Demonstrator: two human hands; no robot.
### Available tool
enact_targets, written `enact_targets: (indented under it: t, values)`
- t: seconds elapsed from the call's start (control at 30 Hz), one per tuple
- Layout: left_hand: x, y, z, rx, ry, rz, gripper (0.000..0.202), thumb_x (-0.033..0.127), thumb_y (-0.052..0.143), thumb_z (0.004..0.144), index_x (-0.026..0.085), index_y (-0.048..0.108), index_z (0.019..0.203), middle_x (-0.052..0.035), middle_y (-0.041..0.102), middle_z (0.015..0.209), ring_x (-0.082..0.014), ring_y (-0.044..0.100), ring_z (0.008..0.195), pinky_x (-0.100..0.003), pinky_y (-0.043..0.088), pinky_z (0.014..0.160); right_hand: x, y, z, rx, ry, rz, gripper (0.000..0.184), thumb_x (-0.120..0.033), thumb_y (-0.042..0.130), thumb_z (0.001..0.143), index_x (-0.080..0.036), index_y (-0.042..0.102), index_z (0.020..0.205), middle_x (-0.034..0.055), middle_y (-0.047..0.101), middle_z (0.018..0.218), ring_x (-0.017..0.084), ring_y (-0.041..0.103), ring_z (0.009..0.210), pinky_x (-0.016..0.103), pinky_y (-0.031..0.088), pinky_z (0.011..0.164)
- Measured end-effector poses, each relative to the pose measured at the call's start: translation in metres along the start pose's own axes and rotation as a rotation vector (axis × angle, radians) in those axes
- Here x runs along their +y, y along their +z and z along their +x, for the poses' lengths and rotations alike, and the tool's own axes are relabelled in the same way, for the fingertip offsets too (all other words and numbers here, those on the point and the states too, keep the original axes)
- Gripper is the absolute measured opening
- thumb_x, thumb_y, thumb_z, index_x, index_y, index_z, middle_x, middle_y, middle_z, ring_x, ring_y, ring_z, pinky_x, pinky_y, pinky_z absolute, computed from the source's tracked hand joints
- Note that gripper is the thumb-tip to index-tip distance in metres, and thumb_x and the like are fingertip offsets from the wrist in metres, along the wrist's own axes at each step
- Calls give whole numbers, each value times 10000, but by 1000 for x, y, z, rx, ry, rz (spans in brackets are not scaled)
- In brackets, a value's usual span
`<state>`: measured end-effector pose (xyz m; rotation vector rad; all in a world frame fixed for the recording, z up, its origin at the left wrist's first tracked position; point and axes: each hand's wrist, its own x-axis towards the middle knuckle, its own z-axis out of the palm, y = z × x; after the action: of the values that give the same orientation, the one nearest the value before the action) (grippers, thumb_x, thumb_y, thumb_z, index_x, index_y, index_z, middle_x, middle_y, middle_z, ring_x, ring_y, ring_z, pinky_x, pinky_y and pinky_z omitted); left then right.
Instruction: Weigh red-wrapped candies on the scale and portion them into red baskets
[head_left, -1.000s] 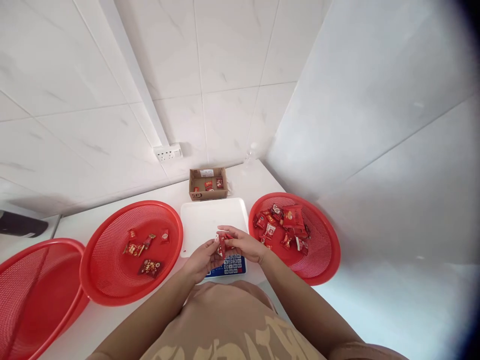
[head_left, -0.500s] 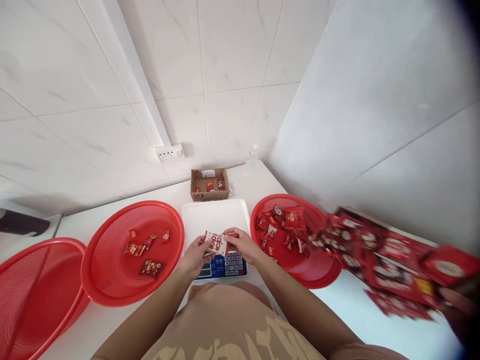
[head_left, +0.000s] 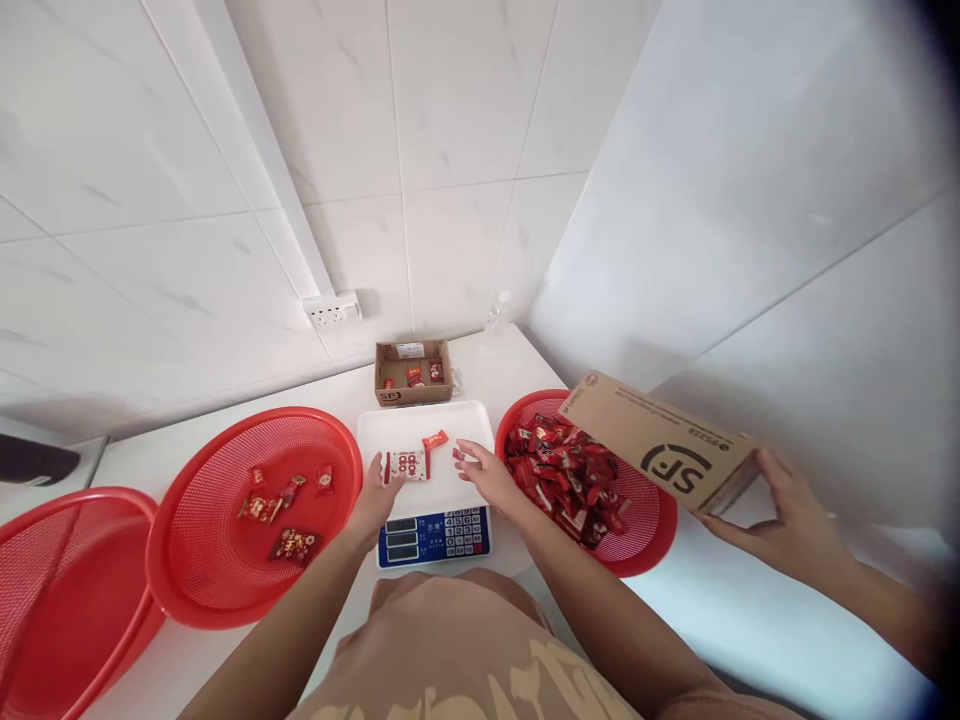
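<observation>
A white packet with red print (head_left: pixel 407 465) lies over the scale's white tray (head_left: pixel 375 425). At its left end is my left hand (head_left: pixel 373 505), thumb and fingers apart around the packet's edge. A small red wrapped packet (head_left: pixel 435 440) rests on the tray, just beyond the white one. My right hand (head_left: pixel 487 477) hovers over the tray's right side with its fingers spread; a tiny red spot at its fingertips is too small to name. The scale's blue keypad panel (head_left: pixel 433 540) faces me.
Another person's hand (head_left: pixel 787 510) tilts a cardboard box (head_left: pixel 660 440) over the right red basket (head_left: pixel 667 520), which holds many red packets. Two more red baskets (head_left: pixel 176 590) (head_left: pixel 142 520) stand at left. A small open carton (head_left: pixel 412 395) sits behind the scale.
My hands have moved apart and the white packet has gone from between them to the tray. A small red packet now lies there. Packets from the other person's box have filled the right basket.
</observation>
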<state>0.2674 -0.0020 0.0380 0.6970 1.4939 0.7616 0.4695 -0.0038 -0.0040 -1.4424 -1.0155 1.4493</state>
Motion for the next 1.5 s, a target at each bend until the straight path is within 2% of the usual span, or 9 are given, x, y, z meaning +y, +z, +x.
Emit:
enact_targets:
  t: [0.2,0.4,0.63,0.8,0.97,1.07,1.23,1.37,1.5]
  values:
    - [-7,-10,-15,-49,64,155,626,297,597,835,230,349,1405,-90,263,1566,-220,218,1441,-353,196,1168,16,-65,-16,291,-188,-501,338,-214,467,814,-187,635,1106,92,645,1142,193,610,1006,375,460,949]
    - [-20,-19,-25,-104,1,170,608,350,632,811,191,405,1352,-179,347,1512,-262,342,1389,-403,289,1131,42,-121,-47,228,84,-775,342,-168,560,759,-157,643,1090,114,625,1128,231,585,1067,366,430,966]
    - [-29,-16,-24,-169,-8,156,532,363,648,796,225,487,1284,-150,405,1484,-267,379,1366,-432,299,1124,51,-115,-50,106,172,-848,674,-205,647,722,-162,462,1369,143,375,1438,258,448,1263,349,338,1060]
    - [-27,-15,-29,-185,-12,164,525,380,676,767,238,515,1246,-138,426,1470,-277,410,1340,-447,353,1089,48,-122,-47,183,127,-905,543,-35,518,724,-142,572,1254,145,518,1310,225,549,1137,318,395,986]
    - [-30,-22,-27,-176,-38,141,527,374,702,743,223,530,1218,-151,441,1452,-284,441,1316,-410,444,1012,49,-141,-47,341,112,-759,406,-28,449,749,-141,647,1084,83,664,1026,180,615,955,303,450,902]
    - [-32,-23,-26,-189,-43,148,517,374,693,754,219,528,1219,-152,457,1438,-274,470,1291,-392,462,989,48,-144,-44,422,66,-786,419,-59,449,778,-172,623,1142,81,631,1162,188,577,1085,327,410,976]
    - [-30,-15,-30,-226,-21,194,484,420,676,756,235,551,1186,-135,517,1389,-254,522,1238,-361,476,956,49,-131,-41,304,114,-983,584,-55,505,751,-151,496,1327,150,442,1417,244,542,1157,331,405,944]
    - [-30,-15,-31,-254,-21,219,505,443,707,715,234,578,1157,-140,544,1359,-260,552,1196,-360,479,939,43,-130,-44,392,109,-917,318,-103,454,794,-165,644,1042,106,647,1088,215,604,964,314,424,839]
    - [-23,-13,-30,-263,-51,212,507,461,741,665,213,612,1088,-139,621,1236,-262,611,1097,-372,482,912,21,-133,-48,537,-9,-618,177,-219,444,794,-217,621,809,33,663,857,203,592,818,338,443,789]
